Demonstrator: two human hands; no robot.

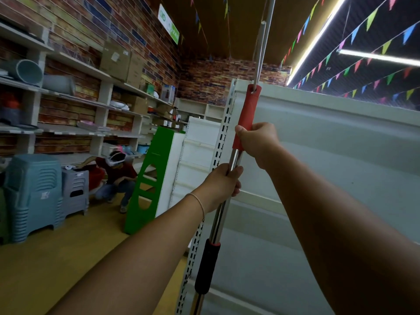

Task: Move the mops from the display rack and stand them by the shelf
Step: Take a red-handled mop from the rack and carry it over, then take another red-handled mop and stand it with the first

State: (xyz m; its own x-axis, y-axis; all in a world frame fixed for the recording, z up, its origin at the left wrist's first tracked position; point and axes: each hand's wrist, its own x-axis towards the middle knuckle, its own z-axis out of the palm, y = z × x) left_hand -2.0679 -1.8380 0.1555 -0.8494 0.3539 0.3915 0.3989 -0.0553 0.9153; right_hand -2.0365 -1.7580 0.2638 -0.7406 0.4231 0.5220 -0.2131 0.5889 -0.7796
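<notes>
The mop pole (223,205) stands almost straight up, leaning a little to the right at the top, right beside the white shelf post (221,142). The right hand (259,144) wraps tight around its red grip (246,114). The left hand (221,186) grips the shiny metal below. A black grip (207,267) sits lower. The green sign (169,25) is too blurry to read.

A single head-worn camera is looking forward and slightly upward, sitting close to a white shelf (318,155), taking in brick wall (216,78) and ceiling bunting (363,26).
</notes>
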